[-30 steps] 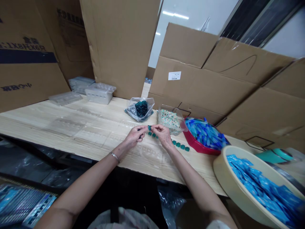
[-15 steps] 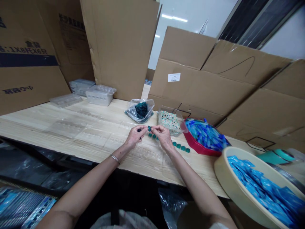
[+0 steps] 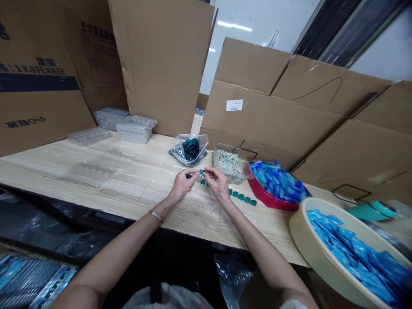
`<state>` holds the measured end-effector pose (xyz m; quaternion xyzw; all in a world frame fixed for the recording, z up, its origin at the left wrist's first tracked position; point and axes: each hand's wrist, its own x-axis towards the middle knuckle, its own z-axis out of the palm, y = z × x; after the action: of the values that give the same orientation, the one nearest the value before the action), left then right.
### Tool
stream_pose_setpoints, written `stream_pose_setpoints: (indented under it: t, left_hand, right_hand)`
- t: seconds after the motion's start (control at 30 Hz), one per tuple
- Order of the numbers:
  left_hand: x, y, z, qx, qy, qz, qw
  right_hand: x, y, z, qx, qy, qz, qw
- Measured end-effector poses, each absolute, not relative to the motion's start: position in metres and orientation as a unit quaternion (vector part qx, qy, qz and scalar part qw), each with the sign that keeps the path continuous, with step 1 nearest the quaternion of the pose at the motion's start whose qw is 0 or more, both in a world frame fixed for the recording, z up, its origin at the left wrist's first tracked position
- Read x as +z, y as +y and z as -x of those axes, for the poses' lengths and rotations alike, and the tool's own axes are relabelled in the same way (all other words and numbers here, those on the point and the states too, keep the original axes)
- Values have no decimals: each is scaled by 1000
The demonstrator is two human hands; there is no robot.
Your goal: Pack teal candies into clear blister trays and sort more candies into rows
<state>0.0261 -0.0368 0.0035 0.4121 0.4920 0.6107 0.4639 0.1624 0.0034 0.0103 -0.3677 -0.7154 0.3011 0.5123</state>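
Note:
A small teal plastic piece (image 3: 201, 173) is pinched between the fingertips of my left hand (image 3: 183, 185) and my right hand (image 3: 219, 185), just above the table. Something dark also shows within the curled fingers of my left hand; its kind is unclear. Similar teal pieces (image 3: 241, 197) lie in a slanting row on the table, partly hidden behind my right hand. Beyond my hands, an open clear bag (image 3: 176, 151) holds a heap of dark teal pieces. To its right stands a clear plastic box (image 3: 247, 171) full of small pale pieces with green and orange marks.
A red basin (image 3: 262, 195) of blue, feather-shaped pieces stands right of the box. Nearer is a cream tub (image 3: 301, 234) with blue packets. Clear trays (image 3: 137, 128) sit at the back left. Cardboard boxes (image 3: 257, 116) wall the table's (image 3: 128, 182) far side. A teal bottle (image 3: 373, 211) is far right.
The teal piece seems slightly turned between my fingertips. My right hand has shifted a little to the left, and more of the row shows beside it.

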Motion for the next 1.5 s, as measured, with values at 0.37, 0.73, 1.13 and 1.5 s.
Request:
stream_pose_setpoints:
  t: [0.37,0.73,1.13,1.5]
  left_hand:
    - [7,-36,-23,584,392,-387,596]
    - [-9,-24,-11,497,537,-536,422]
    - [-38,-3,-8,493,559,-609,269]
    - [-29,-17,3,294,616,-702,206]
  right_hand:
    - [3,9,-165,257,-783,316,471]
    - [-13,32,-165,344,-741,376,437]
    - [-12,36,-166,291,-785,374,399]
    - [-25,54,-163,97,-906,309,273]
